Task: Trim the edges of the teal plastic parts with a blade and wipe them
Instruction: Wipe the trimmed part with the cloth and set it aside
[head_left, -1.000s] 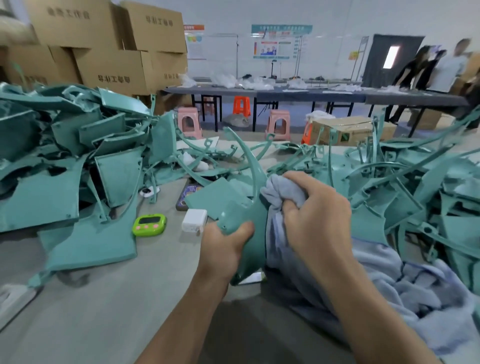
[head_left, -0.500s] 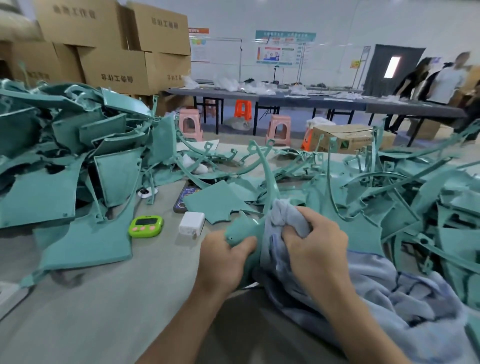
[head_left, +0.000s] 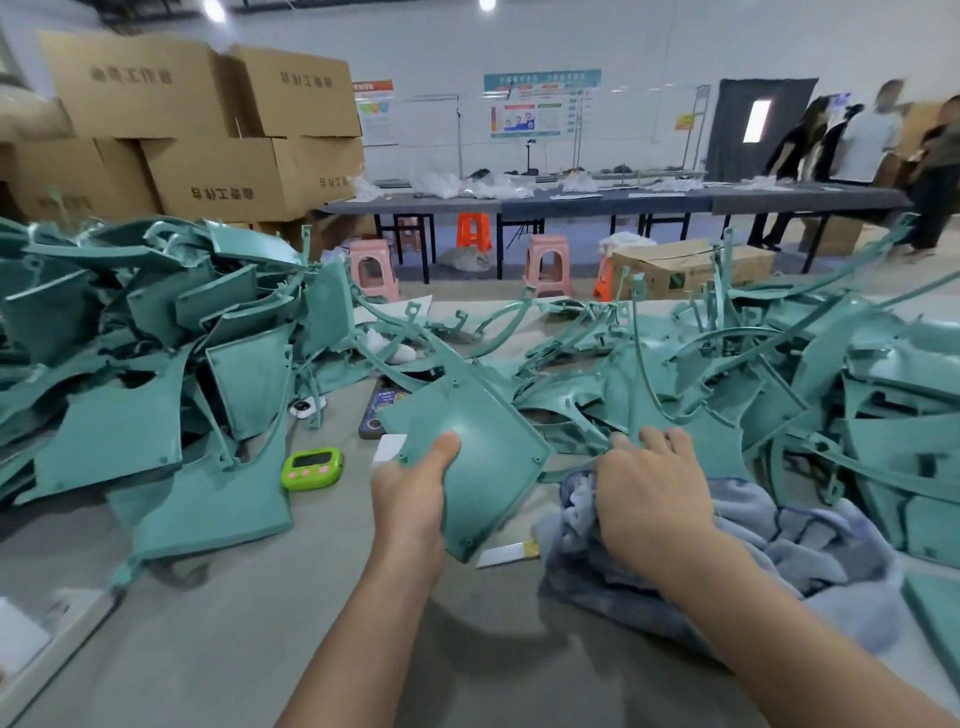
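Note:
My left hand (head_left: 413, 488) grips a flat teal plastic panel (head_left: 480, 447) by its near-left edge, thumb on its face, and holds it tilted above the table. Just to its right, my right hand (head_left: 649, 491) rests on a grey-blue cloth (head_left: 769, 540) that lies bunched on the table; its fingers reach forward over the cloth's far edge. Whether those fingers pinch the cloth is not visible. Heaps of teal plastic parts lie to the left (head_left: 156, 364) and to the right (head_left: 805, 374). No blade is in sight.
A green timer (head_left: 312, 468), a dark phone (head_left: 382, 413) and a small white box (head_left: 389, 448) lie on the grey table (head_left: 234, 623). A yellow-tipped white strip (head_left: 509, 553) lies under the panel. Cardboard boxes (head_left: 218, 130) stand behind; people stand far right.
My right hand let go of the part and dropped with the cloth to the table. My left hand turned the teal part so its flat face shows.

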